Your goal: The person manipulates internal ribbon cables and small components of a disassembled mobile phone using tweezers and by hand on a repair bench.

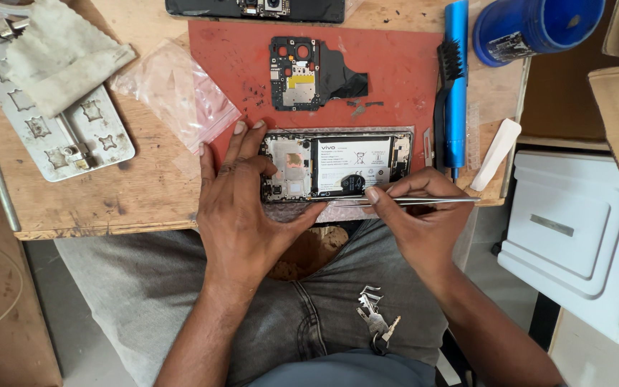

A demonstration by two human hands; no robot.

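Observation:
An opened phone lies flat at the near edge of a red mat, its white-labelled battery and inner frame showing. My left hand holds the phone's left end, fingers spread over its top and near edge. My right hand grips metal tweezers lying almost level, their tip at the phone's near edge by a round black part. A removed circuit board with a black flap rests farther back on the mat.
A blue tool with a black brush lies at the mat's right, a white plastic pry stick beside it. A clear plastic bag, a metal jig plate and a grey cloth sit left. A blue cup stands back right. Keys hang at my lap.

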